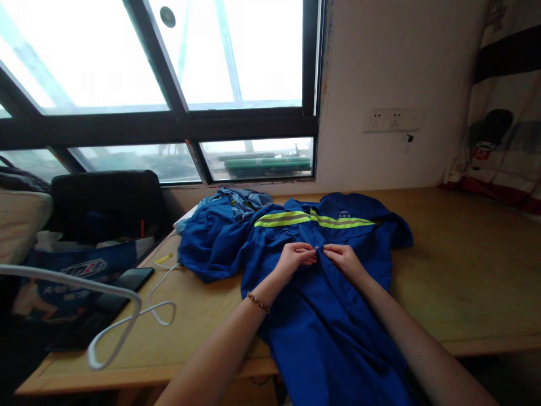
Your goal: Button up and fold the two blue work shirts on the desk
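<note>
- Dark-framed windows [253, 124] glare white across the back left, washing out most of the outside.
- At far left, a bag [84, 270] sits in deep shadow, its lower part hard to make out; a white cable [127, 290] loops over the counter [207, 338].
- Paler blue clothing [249, 200] lies crumpled behind a bunched blue sleeve.
- Left hand [296, 256], with a bracelet [257, 303] at the wrist: its fingers pinch cloth at the front opening.
- Blue garment [321, 327], spread front up on the counter, collar end toward the wall: deep blue, creased, with yellow-green bands across the chest around a greyish stripe. Small chest lettering is unreadable; the lower end drapes over the near edge and is cut off below.
- Right hand [344, 259]: fingers pinching the opposite edge, tips almost meeting the left's. Whether a fastener sits between them, I can't tell.
- Sockets [395, 119] on the wall, then a patterned curtain [502, 113], cropped.
</note>
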Demonstrator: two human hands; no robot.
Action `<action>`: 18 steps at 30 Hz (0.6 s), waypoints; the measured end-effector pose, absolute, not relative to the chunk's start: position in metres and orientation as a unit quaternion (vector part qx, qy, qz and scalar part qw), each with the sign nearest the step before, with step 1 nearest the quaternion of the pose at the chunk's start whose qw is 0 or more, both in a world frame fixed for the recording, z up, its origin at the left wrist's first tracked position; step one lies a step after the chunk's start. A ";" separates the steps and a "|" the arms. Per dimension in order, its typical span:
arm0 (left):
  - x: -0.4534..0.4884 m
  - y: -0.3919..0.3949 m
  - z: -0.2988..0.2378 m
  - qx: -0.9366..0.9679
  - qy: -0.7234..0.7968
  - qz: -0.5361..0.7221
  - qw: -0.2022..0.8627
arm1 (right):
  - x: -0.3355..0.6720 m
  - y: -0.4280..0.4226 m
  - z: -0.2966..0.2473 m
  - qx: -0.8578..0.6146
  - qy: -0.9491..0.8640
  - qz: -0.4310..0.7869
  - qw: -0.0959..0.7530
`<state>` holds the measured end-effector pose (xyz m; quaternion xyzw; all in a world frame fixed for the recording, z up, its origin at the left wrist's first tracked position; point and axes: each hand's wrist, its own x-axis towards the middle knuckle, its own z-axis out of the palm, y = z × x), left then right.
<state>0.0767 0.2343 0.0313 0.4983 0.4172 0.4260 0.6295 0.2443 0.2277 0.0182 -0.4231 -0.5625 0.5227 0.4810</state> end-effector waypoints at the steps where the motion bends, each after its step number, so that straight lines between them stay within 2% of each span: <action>1: 0.077 0.234 0.030 0.492 0.410 0.427 0.639 | 0.244 0.228 0.017 -0.435 -0.587 0.483 0.483; 5: 0.080 0.234 0.020 0.469 0.395 0.441 0.655 | 0.245 0.229 0.017 -0.430 -0.670 0.365 0.483; 18: 0.085 0.230 0.019 0.454 0.426 0.480 0.618 | 0.238 0.218 0.020 -0.441 -0.713 0.206 0.505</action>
